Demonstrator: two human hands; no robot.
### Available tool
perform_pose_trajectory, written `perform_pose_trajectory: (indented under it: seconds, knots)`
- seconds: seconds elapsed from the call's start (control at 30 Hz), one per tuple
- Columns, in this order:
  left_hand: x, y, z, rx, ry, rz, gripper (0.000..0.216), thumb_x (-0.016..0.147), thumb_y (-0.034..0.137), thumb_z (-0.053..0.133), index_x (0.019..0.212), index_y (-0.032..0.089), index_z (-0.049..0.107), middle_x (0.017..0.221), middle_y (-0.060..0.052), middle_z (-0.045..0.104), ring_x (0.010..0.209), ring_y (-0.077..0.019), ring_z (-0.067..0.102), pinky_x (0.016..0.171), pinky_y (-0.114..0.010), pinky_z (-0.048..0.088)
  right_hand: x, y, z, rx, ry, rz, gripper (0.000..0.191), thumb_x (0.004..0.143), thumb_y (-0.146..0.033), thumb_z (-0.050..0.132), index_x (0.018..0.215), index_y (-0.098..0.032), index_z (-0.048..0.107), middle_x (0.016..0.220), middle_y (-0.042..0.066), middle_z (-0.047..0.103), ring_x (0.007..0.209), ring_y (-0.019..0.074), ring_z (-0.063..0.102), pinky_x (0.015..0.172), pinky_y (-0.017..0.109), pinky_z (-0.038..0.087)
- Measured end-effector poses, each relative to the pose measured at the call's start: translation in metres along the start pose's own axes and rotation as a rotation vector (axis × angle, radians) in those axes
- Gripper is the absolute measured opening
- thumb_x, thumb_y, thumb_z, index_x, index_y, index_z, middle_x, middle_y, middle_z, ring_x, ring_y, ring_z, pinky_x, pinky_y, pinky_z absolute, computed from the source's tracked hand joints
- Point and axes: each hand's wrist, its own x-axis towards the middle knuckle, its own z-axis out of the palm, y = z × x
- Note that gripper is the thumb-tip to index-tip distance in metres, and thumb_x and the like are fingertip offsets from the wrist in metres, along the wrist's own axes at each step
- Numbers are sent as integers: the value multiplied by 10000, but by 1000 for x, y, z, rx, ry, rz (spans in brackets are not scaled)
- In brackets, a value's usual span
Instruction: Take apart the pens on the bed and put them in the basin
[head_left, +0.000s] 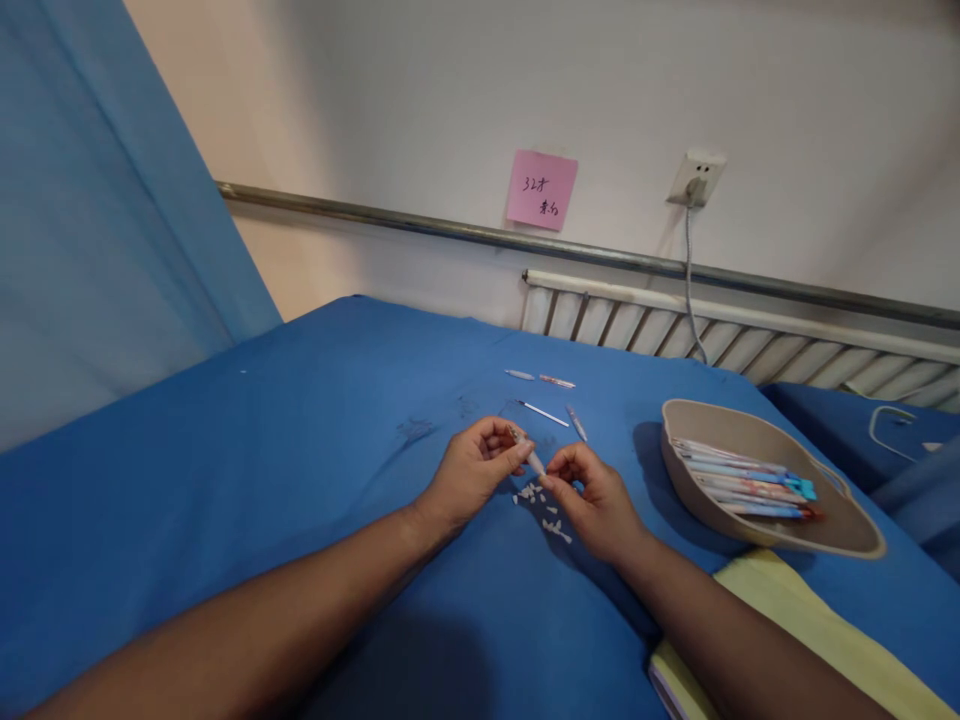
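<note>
Centre of frame, above the blue-draped counter [300, 440]: left hand [472, 475] and right hand [596, 500] each pinch one end of a pen barrel [534, 460]. The barrel is short, slim, pale and translucent, tilted down toward the right. Both grips are closed on it. Small white pen parts [541, 508] lie scattered directly beneath. Loose pen pieces [541, 411] lie just beyond the hands. Beige tray [840, 520], right of frame, holds assembled pens [750, 480].
</note>
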Motion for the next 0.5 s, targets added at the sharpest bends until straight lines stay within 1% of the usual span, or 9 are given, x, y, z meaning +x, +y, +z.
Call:
perform_pose_trajectory:
  seconds: [0.2, 0.33, 0.5]
  knots:
    - [0, 0, -1, 13, 16, 8, 219, 693, 265, 709, 824, 142, 584, 723, 1, 606, 633, -100, 569, 590, -218, 483, 0, 0, -1, -7, -22, -7, 95, 793, -267, 563, 838, -188, 533, 689, -9, 587, 631, 121, 540, 607, 233, 435]
    - [0, 4, -2, 28, 62, 18, 200, 695, 256, 703, 818, 146, 589, 727, 2, 613, 637, -97, 572, 599, -214, 484, 0, 1, -1, -10, -49, -22, 121, 800, -259, 559, 896, -187, 546, 731, 2, 599, 661, 124, 555, 625, 236, 449]
    - [0, 5, -3, 30, 79, 19, 204, 683, 251, 711, 816, 146, 598, 726, -2, 624, 645, -103, 578, 611, -219, 485, 0, 2, 0, -25, -96, -53, 155, 816, -241, 538, 962, -195, 555, 740, -4, 589, 668, 117, 545, 643, 231, 447]
